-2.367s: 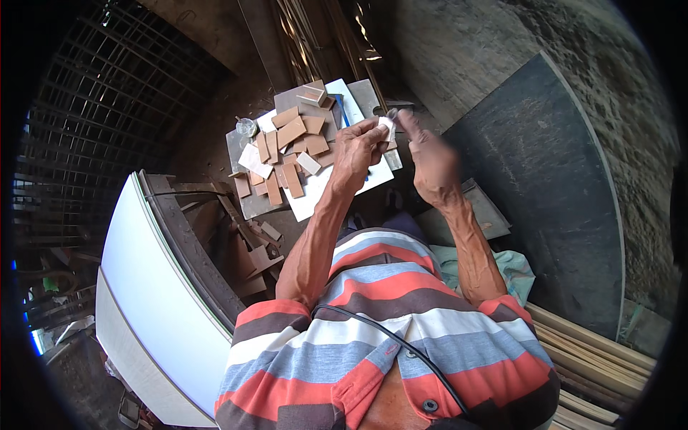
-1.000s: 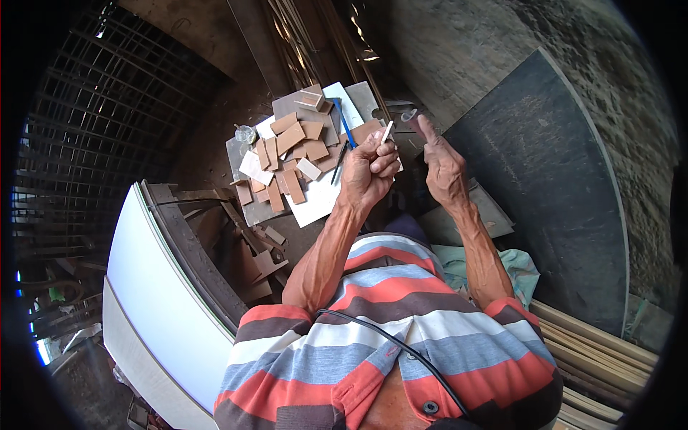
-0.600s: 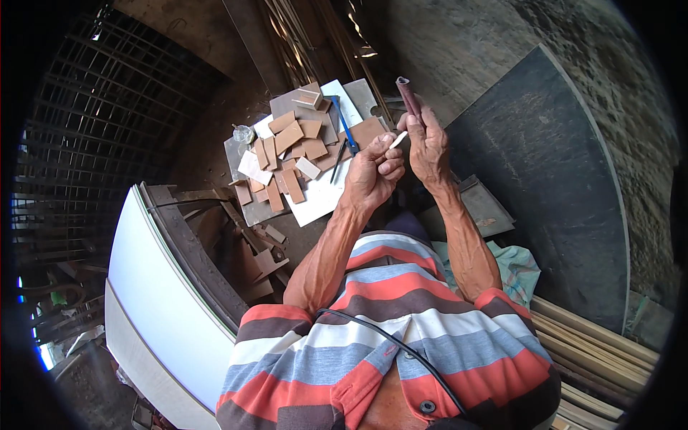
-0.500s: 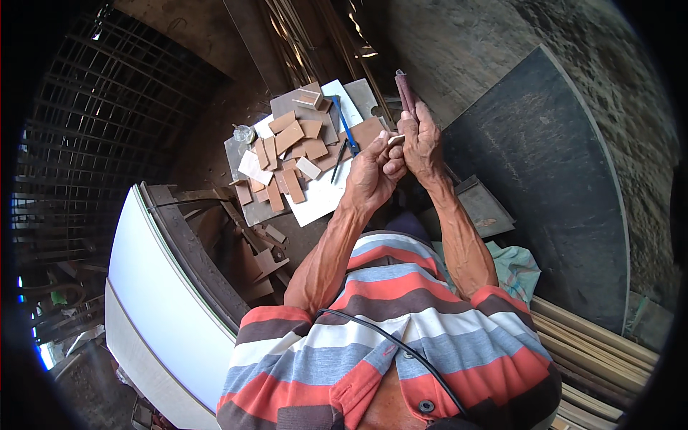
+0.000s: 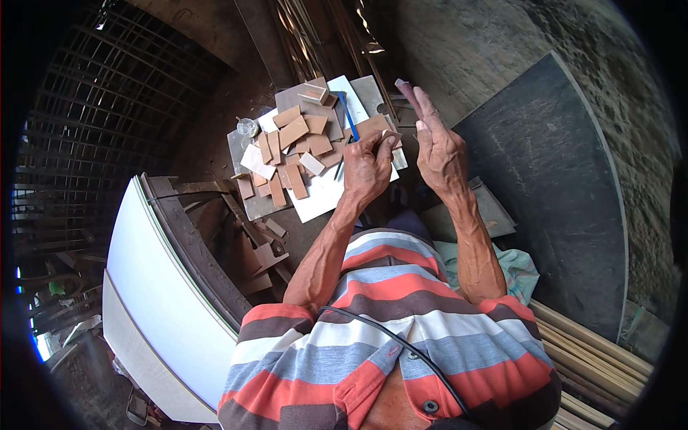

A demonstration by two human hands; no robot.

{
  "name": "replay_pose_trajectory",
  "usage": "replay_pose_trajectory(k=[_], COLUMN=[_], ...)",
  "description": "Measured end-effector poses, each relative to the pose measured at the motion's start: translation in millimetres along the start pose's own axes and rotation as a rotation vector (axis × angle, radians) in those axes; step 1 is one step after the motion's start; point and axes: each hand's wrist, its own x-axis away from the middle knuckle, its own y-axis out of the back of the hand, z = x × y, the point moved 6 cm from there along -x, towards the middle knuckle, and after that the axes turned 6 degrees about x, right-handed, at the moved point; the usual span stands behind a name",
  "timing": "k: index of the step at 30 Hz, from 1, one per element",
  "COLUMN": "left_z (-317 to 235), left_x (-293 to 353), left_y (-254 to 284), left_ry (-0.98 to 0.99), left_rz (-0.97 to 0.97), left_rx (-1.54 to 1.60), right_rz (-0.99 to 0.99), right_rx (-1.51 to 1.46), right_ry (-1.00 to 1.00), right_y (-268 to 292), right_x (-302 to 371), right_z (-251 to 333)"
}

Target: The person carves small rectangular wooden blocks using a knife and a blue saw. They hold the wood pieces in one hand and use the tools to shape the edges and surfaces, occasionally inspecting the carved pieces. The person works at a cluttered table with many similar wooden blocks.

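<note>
My left hand (image 5: 368, 166) is pinched over the near right part of the worktop, around a small pale wooden piece (image 5: 388, 134) partly hidden by the fingers. Apart from it, to the right, my right hand (image 5: 441, 152) holds a slim maroon-handled tool (image 5: 410, 94) pointing up and away; its working end cannot be made out. Beyond my left hand lie many small brown board pieces (image 5: 294, 132) in a loose heap. A long blue tool (image 5: 348, 115) rests beside them on a white board (image 5: 313, 206).
A clear glass jar (image 5: 247, 127) stands at the worktop's left edge. A large white panel (image 5: 158, 287) rises at my left, beside wood scraps (image 5: 264, 256). A dark board (image 5: 552, 186) leans against the wall at right, with wooden strips (image 5: 595, 351) below it.
My hands have come apart. The right moved slightly right, its fingers straighter with the tool still in it; the left moved slightly left, keeping the small piece.
</note>
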Motion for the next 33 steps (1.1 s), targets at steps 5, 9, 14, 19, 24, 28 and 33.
replay_pose_trajectory(k=[5,9,14,19,24,28,33], left_z=[-0.1,13.0,-1.8,15.0,0.6,-3.6,-1.9], left_x=[2.1,2.9,1.4,2.1,5.6,11.2,13.9], left_y=[-6.9,-16.1,-14.7,-16.4,-12.6,-13.7,-16.9], left_ry=[-0.013,0.209,0.282,0.341,0.091,-0.257,-0.375], left_rz=[0.011,0.09,0.074,0.086,0.083,0.056,0.027], left_rx=[0.056,0.181,0.456,0.351,0.176,-0.153,-0.163], right_rz=[0.055,-0.084,0.174,-0.074,0.072,0.024,-0.062], right_rx=[0.247,0.152,0.493,0.225,0.337,0.225,0.046], right_ry=[0.093,0.127,-0.066,0.111,-0.052,0.155,0.011], right_y=[-11.9,3.1,-13.4,3.0,-6.5,5.9,-1.4], right_x=[27.7,20.7,33.9,36.0,35.8,38.6,49.2], right_z=[-29.6,-9.0,-63.4,-2.9,-64.1,-3.5,-88.2])
